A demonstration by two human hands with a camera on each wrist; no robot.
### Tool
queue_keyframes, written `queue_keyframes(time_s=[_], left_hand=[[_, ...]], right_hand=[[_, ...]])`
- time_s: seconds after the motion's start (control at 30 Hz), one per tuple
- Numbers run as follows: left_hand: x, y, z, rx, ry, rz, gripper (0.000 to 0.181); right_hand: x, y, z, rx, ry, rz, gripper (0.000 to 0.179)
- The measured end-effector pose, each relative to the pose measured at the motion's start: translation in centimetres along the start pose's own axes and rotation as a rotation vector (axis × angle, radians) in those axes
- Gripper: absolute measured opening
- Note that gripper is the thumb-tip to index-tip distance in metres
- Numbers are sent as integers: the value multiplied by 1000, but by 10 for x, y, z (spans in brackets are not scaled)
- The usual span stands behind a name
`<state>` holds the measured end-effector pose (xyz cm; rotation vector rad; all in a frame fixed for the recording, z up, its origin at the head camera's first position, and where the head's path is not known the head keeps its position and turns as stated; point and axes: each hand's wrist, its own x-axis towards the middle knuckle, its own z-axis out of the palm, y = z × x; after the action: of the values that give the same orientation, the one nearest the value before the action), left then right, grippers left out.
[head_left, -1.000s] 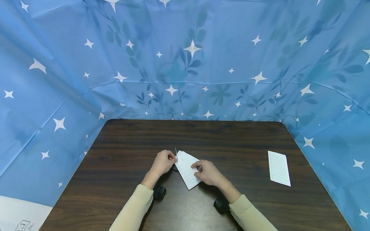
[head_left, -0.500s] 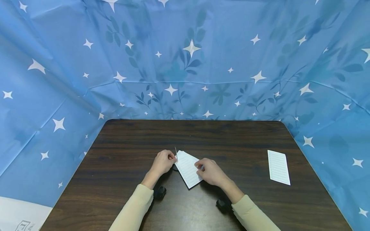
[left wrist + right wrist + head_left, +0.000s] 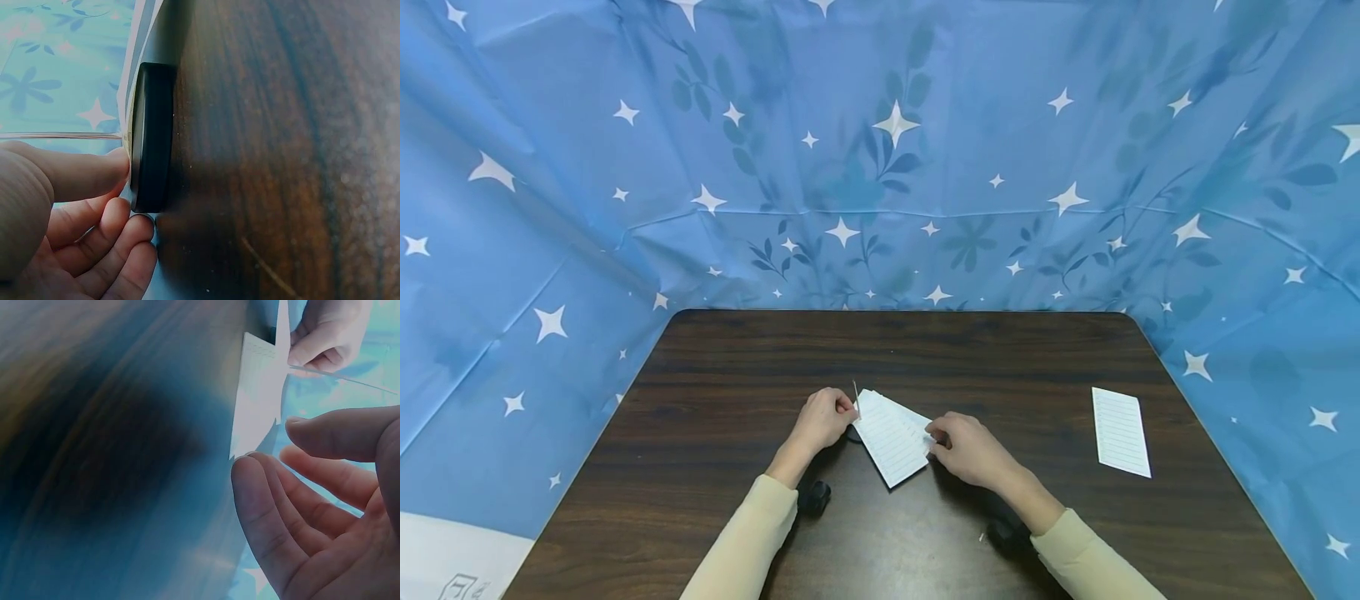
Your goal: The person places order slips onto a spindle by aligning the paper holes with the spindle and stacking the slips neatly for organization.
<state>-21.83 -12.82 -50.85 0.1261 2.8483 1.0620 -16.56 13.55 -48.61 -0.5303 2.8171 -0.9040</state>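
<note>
A paper spike stands on the brown table (image 3: pixel 1000 375), its thin metal rod (image 3: pixel 855 396) pointing up from a round black base (image 3: pixel 153 137). White lined sheets (image 3: pixel 891 442) lie fanned at the rod, covering most of the base in the head view. My left hand (image 3: pixel 822 419) pinches the base's left edge with the sheet corner, thumb on top, fingers curled at the side. At the sheets' right corner is my right hand (image 3: pixel 970 447), thumb and fingers apart. The right wrist view puts a right fingertip (image 3: pixel 247 469) right at the lower corner of one sheet (image 3: pixel 253 394).
Another lined sheet (image 3: pixel 1121 432) lies alone on the table's right side. Black wrist devices sit by each sleeve, the left one (image 3: pixel 814 499) near the table top. A blue star-patterned curtain (image 3: pixel 880 167) hangs behind the far edge.
My right hand has shifted right, from over the sheets to their right corner, and the sheets now spread wider on that side. My left hand has stayed at the spike.
</note>
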Motion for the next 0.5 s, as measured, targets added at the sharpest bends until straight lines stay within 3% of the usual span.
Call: queue_keyframes(time_s=[0.5], left_hand=[[-1,2,-1,12,-1,5,11]], right_hand=[[-27,20,-25,-121,13,18,25]])
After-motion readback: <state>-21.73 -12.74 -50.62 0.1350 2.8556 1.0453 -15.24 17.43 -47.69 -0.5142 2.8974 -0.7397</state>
